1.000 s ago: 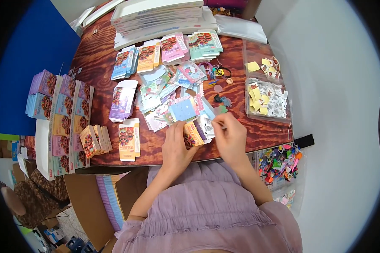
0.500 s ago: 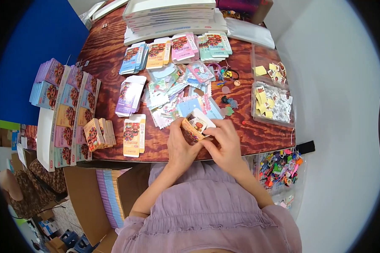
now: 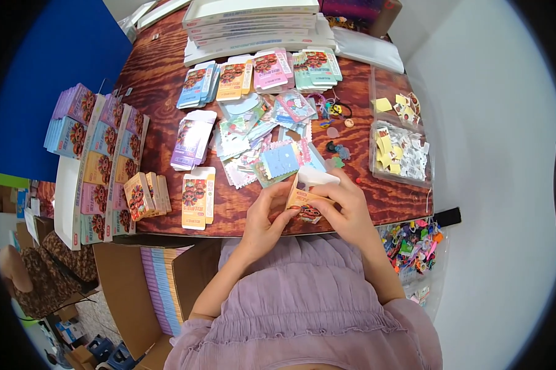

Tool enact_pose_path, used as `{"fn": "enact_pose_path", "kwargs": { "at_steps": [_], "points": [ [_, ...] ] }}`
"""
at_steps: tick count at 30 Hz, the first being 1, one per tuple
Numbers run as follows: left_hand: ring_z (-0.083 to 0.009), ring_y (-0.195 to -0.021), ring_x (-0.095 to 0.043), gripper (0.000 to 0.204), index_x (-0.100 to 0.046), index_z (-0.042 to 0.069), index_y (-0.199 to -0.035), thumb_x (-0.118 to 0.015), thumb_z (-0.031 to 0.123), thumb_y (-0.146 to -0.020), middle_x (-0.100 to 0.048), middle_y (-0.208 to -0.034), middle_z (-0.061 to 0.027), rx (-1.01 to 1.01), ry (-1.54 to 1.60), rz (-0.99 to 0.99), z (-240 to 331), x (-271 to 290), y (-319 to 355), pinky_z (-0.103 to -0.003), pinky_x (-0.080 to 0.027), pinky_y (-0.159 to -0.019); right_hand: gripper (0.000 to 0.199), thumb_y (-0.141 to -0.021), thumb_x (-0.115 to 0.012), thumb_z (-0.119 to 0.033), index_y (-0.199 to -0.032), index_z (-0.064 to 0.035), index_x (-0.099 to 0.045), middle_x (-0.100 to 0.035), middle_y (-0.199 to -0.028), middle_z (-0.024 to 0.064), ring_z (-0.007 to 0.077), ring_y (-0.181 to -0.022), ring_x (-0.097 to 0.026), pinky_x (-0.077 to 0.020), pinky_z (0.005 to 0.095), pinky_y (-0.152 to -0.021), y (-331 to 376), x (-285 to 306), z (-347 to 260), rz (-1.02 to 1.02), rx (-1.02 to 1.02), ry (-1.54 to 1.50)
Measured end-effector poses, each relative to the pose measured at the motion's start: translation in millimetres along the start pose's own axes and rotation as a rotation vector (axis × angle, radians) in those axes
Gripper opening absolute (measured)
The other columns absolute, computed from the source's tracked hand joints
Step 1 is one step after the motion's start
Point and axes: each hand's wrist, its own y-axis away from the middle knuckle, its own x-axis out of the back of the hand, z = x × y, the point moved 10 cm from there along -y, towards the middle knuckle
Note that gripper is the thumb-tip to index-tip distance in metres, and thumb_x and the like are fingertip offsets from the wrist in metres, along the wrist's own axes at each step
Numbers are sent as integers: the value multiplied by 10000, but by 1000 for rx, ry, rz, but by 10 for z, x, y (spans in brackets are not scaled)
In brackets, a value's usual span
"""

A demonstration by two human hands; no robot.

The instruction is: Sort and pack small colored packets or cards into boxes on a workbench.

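Observation:
Over the table's near edge, both hands hold a small orange printed box [image 3: 302,198] whose white top flap [image 3: 318,176] stands up. My left hand [image 3: 267,214] grips its left side, thumb along the lower edge. My right hand [image 3: 347,209] pinches the right side with thumb and fingers by the flap. What lies inside the box is hidden. Just beyond is a heap of small printed cards and clear packets [image 3: 253,132]. A flat orange box [image 3: 194,197] lies to the left, close to several filled-out orange boxes [image 3: 148,195].
Flat boxes in blue [image 3: 194,86], orange [image 3: 233,79], pink [image 3: 271,69] and green [image 3: 316,65] lie behind the heap, purple ones [image 3: 190,145] to its left. White trays [image 3: 250,28] are stacked at the back. Display trays [image 3: 83,179] stand left; clear bins [image 3: 401,151] sit right.
The orange box has moved slightly right and turned, so its printed front shows more and its opening less. Both hands shifted with it, still gripping.

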Motion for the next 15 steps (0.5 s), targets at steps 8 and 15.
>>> {"fn": "enact_pose_path", "kwargs": {
  "at_steps": [8, 15],
  "points": [
    [-319, -1089, -673, 469, -531, 6, -1287, -713, -30, -857, -639, -1190, -166, -275, -368, 29, 274, 50, 16, -368, -551, -890, 363, -774, -797, -22, -1078, -57, -601, -628, -1189, 169, 295, -1012, -652, -532, 361, -812, 205, 156, -286, 311, 188, 95],
    [-352, -991, -673, 545, -509, 42, -1319, -736, -29, -829, -644, -1139, -183, -339, -400, 30, 190, 10, 108, -392, -555, -800, 245, -792, -761, -14, -1013, -9, -656, -629, -1145, 145, 281, -950, -664, -546, 343, -727, 96, 158, -248, 141, 122, 44]
  ]
}}
